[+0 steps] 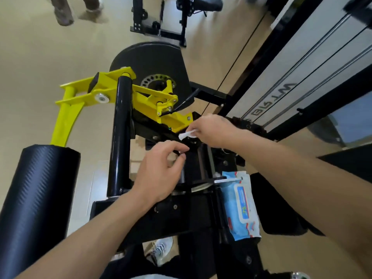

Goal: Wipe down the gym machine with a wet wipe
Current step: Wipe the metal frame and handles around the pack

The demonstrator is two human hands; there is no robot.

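Observation:
The gym machine (120, 125) has a black frame, yellow lever arms and a black padded roller at the lower left. My right hand (211, 130) holds a small crumpled white wet wipe (187, 135) against a black part of the frame just below the yellow bracket. My left hand (161, 168) reaches in beside it, its fingers curled and pinching a small black part of the frame. A blue-and-white pack of wet wipes (241, 204) lies on the machine below my right forearm.
A white weight-stack tower (302, 77) with steel guide rods and a cable stands at the right. Another black machine (167, 19) stands at the back. A person's legs (74, 9) are at the top left. My shoe (161, 250) shows below the frame.

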